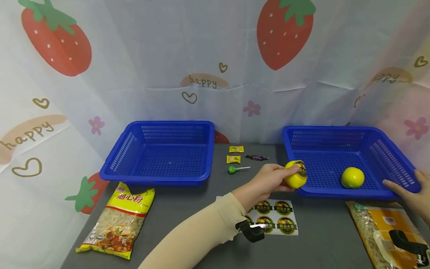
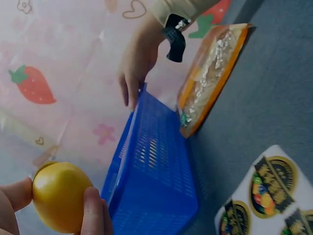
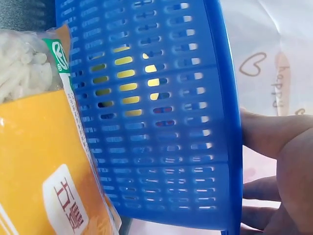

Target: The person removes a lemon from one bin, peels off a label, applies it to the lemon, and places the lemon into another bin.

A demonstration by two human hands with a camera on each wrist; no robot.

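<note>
In the head view, my left hand (image 1: 268, 180) holds a round yellow fruit (image 1: 293, 180) at the near left corner of the right blue basket (image 1: 336, 193). A dark round sticker (image 1: 302, 170) is on the fruit, under the thumb. The left wrist view shows the fruit (image 2: 62, 198) pinched between thumb and fingers. My right hand (image 1: 416, 192) grips that basket's rim at its near right corner; the right wrist view has its thumb and fingers at the rim (image 3: 234, 117). A second yellow fruit (image 1: 352, 178) lies inside this basket.
Another blue basket (image 1: 156, 179) stands at the left, behind a yellow-topped food bag (image 1: 117, 222). A sticker sheet (image 1: 285, 220) lies under my left forearm. Small candies (image 1: 233, 159) and a green lollipop (image 1: 232, 169) sit between the baskets. An orange bag (image 1: 386, 228) lies front right.
</note>
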